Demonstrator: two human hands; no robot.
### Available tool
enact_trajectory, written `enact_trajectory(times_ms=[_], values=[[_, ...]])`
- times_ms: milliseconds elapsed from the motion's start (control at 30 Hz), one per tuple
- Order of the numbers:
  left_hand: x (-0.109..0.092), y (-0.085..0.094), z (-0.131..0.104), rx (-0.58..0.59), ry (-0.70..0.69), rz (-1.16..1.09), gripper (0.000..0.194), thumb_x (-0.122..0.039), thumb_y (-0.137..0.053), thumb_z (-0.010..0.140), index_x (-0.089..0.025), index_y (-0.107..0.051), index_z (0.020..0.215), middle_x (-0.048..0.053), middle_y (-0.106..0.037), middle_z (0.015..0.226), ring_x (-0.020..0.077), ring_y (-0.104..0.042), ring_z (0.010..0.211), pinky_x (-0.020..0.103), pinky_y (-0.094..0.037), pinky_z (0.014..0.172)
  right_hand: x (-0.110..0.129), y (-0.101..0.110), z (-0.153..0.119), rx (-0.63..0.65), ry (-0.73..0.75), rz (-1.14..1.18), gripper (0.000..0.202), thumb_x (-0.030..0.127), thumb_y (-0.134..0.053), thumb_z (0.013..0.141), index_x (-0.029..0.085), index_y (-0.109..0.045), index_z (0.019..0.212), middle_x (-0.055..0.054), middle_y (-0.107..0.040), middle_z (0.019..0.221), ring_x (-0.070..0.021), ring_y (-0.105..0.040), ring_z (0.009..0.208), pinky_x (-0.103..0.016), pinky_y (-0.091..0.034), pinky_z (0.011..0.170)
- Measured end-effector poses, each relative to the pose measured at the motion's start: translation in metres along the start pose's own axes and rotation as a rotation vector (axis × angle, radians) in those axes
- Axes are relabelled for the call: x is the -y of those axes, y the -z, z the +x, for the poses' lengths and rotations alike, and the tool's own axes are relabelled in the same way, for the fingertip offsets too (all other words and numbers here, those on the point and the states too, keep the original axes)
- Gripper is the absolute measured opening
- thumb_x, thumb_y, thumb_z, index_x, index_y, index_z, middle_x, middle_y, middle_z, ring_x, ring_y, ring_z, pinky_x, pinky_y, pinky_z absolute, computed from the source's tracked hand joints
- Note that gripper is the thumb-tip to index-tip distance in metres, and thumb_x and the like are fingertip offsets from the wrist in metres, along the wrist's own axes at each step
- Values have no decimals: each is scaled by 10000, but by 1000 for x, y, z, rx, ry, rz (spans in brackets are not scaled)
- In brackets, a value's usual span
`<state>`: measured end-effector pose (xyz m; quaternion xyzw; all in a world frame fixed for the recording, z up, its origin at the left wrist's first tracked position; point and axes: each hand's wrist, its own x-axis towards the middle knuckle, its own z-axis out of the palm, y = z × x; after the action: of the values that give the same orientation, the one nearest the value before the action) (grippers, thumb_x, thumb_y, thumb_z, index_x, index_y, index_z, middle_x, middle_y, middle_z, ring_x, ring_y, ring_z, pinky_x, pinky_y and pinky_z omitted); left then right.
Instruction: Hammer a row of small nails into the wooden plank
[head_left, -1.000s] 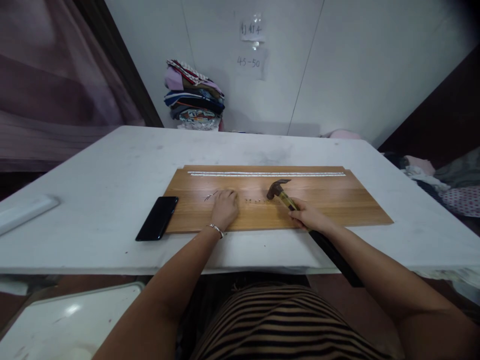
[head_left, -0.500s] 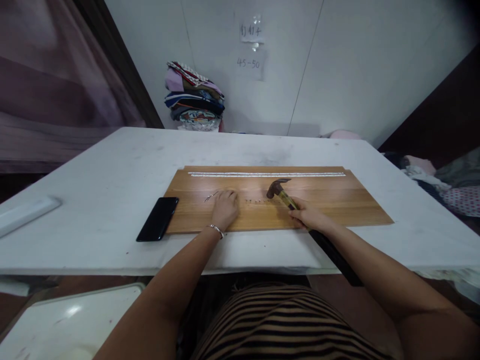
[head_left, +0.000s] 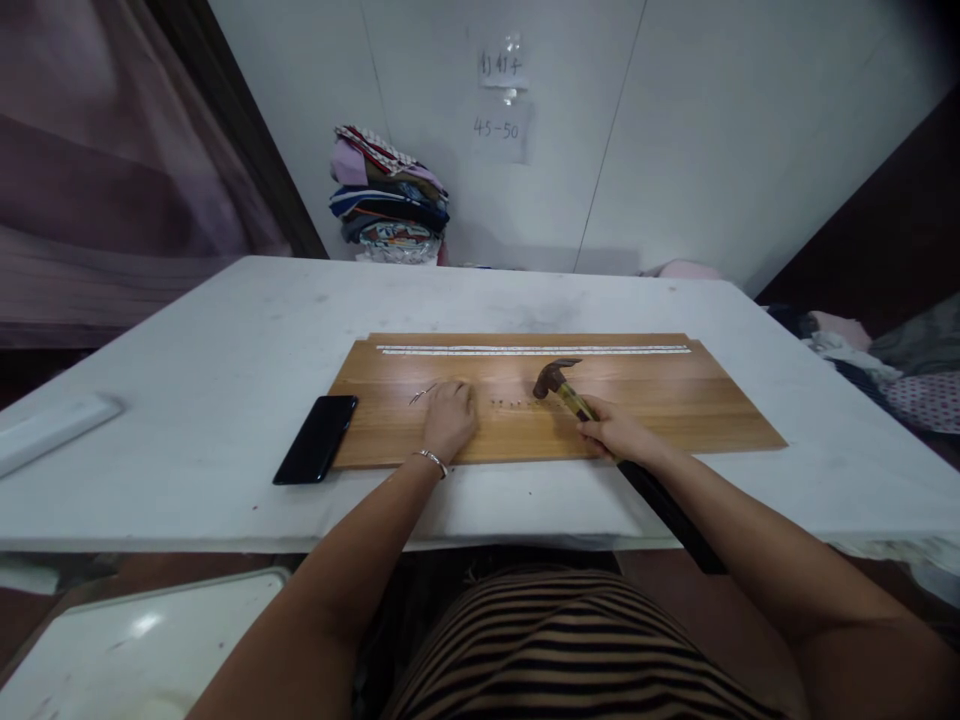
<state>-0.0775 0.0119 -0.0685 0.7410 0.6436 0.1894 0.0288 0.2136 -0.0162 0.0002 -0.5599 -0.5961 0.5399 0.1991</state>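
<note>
A claw hammer [head_left: 576, 400] with a yellow-and-black handle is gripped in my right hand [head_left: 616, 430], its fingers wrapped round the shaft. The hammer head is low over the wooden board [head_left: 675, 400], beside a short row of small upright nails [head_left: 511, 403]. On the board, left of that row, rests my left hand [head_left: 450, 418], a bracelet round its wrist. Its fingers curl down and together; what they hold, if anything, is hidden. A few loose nails [head_left: 420, 395] lie just left of these fingers.
Two white measuring strips [head_left: 532, 350] run along the board's far side. A black phone [head_left: 315, 440] lies at its left end. The white table [head_left: 187, 400] also bears a white roll [head_left: 60, 430]. Folded clothes [head_left: 390, 195] are stacked against the wall behind.
</note>
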Motion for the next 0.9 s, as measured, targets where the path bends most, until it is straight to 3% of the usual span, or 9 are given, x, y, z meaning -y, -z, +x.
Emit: enact_trajectory(times_ms=[333,667,900], values=[[-5,5,-4,-11,53,71,210,-225,-445,899,-196,-648,943,124,-667,1025,289,-572,1069,432,-399,963,-2,-5,-1,7,-43,-10,306,158,-513,766,204,-498,1068,99,-460,495,-85,-383,337,-210,-268,341],[0,0,-2,5,3,90,256,-166,-430,883,-184,-673,960,118,-699,1014,283,-599,1028,422,-401,953,1,-1,1,-11,14,0,234,176,-520,761,210,-488,990,98,-473,535,-77,-392,324,-213,-264,325],[-2,2,-2,27,22,63,270,-159,-426,875,-185,-680,962,128,-694,1036,287,-599,1040,430,-411,953,-3,-6,3,-8,-28,1,252,160,-520,760,215,-486,1004,94,-479,527,-75,-383,323,-205,-266,323]])
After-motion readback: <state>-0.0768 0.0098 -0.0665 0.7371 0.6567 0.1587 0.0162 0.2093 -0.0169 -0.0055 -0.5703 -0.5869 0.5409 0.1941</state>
